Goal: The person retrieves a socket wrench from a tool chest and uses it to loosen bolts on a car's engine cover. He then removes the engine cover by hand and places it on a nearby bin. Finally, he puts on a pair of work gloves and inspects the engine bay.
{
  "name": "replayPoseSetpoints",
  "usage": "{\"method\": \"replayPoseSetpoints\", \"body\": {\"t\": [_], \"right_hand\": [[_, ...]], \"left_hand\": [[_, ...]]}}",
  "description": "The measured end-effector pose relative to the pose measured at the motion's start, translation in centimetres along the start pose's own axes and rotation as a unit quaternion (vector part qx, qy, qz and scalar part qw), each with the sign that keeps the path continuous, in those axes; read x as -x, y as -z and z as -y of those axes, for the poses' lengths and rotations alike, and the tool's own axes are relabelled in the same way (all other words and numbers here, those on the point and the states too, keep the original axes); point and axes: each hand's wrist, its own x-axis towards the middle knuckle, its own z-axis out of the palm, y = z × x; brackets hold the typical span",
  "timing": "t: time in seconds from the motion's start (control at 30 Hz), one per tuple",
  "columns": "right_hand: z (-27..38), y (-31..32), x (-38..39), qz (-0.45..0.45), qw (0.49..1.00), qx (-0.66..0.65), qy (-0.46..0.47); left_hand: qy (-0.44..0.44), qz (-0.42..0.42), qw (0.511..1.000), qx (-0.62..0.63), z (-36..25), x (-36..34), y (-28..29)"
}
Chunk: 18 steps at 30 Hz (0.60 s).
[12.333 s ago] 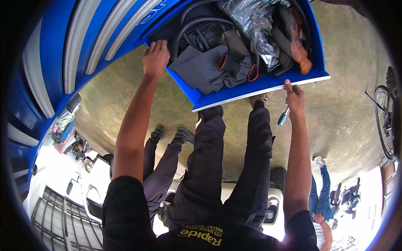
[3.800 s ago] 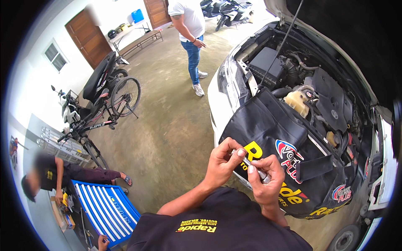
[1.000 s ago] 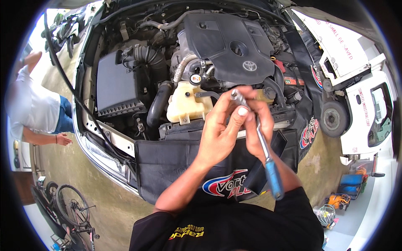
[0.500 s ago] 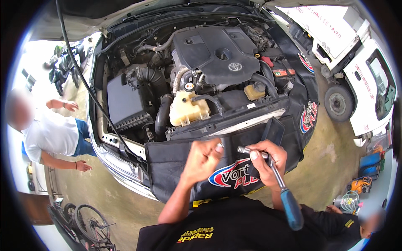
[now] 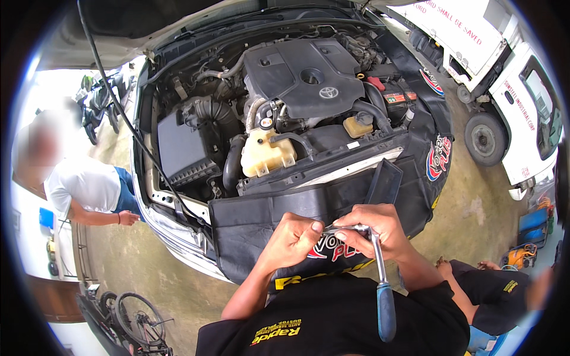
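My right hand (image 5: 377, 228) is closed round the head end of a ratchet wrench (image 5: 382, 261); its blue handle hangs down in front of my black shirt. Close beside it, my left hand (image 5: 295, 240) is closed in a pinch on a small silver metal piece (image 5: 327, 229). That piece meets the ratchet's drive end between my fingertips. Fingers hide most of it, so I cannot tell its exact kind. Both hands are above a black printed fender cover (image 5: 255, 222) draped over the car's front. Just beyond my right hand lies a dark, narrow tray (image 5: 385, 184).
The open engine bay holds a black engine cover (image 5: 303, 74), a cream coolant tank (image 5: 264, 154), an air filter box (image 5: 187, 145) and a battery (image 5: 398, 98). A prop rod (image 5: 119, 110) slants at left. One person (image 5: 89, 184) stands left, another (image 5: 499, 296) at lower right.
My hands have come together, bringing the metal piece to the ratchet's drive end. The ratchet's handle has swung leftward to hang more upright. The person at left has lowered an arm.
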Motion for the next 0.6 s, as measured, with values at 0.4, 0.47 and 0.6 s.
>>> {"method": "replayPoseSetpoints", "body": {"t": [0.4,0.47,0.6], "right_hand": [[-1.5,1.8,-0.7,0.073,0.990,-0.053,-0.111],[-2.1,1.7,-0.9,0.072,0.989,-0.057,-0.116],[-3.4,1.2,-1.4,0.025,0.978,-0.137,-0.156]], "left_hand": [[-0.051,0.019,0.981,-0.188,0.9,-1.4,-0.8],[-0.017,0.031,0.987,-0.156,1.8,-1.6,-0.6],[0.027,-0.008,0.997,-0.066,1.8,-2.7,-1.4]]}}
